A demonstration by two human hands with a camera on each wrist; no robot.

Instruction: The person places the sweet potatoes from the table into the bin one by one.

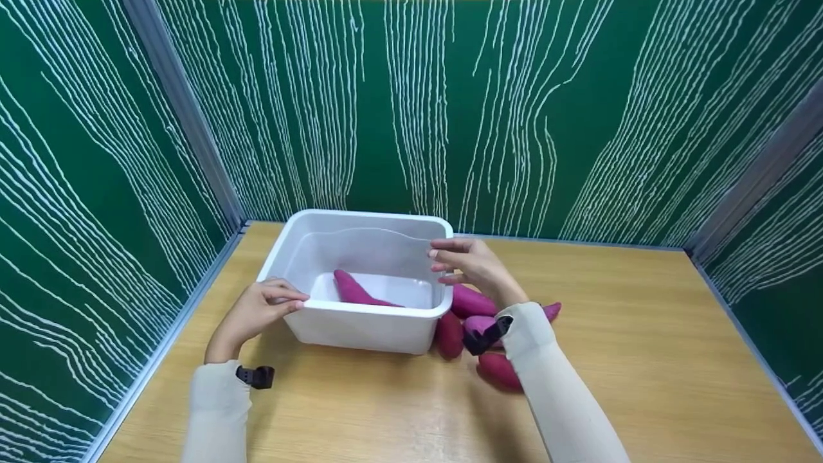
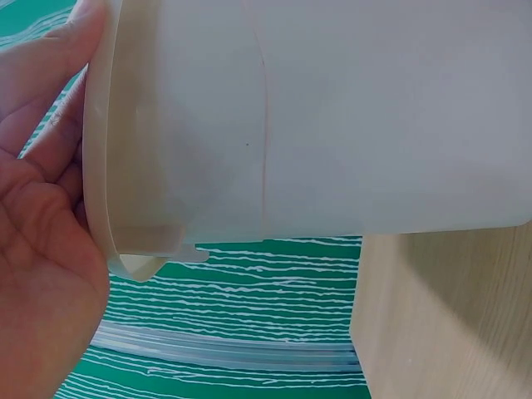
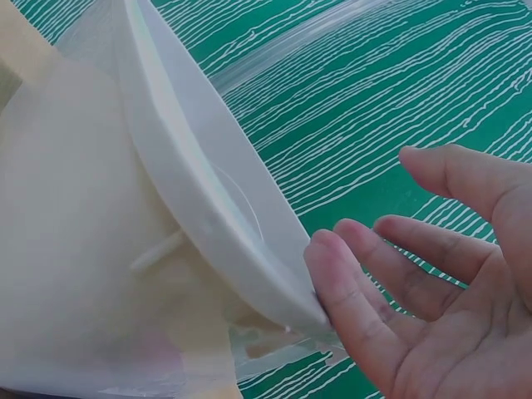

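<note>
A white plastic bin [image 1: 366, 328] stands on the table, with one purple-skinned sweet potato [image 1: 357, 290] lying inside on its floor. At the bin's front left corner, my left hand [image 1: 260, 308] holds the rim [image 2: 98, 141] between thumb and fingers. My right hand [image 1: 472, 263] is over the bin's right edge, fingers spread and nothing in its grasp. In the right wrist view, a fingertip [image 3: 328, 258] is right at the rim. Several more sweet potatoes [image 1: 449, 335] lie to the right of the bin, partly hidden under my right wrist and forearm.
Green panels [image 1: 578, 128] with wavy white lines enclose the wooden table [image 1: 643, 360] at the back and sides, joined by grey metal posts [image 1: 186, 109]. One sweet potato [image 1: 498, 372] lies nearer to me than the others. A black wrist camera [image 1: 488, 334] sits on my right sleeve.
</note>
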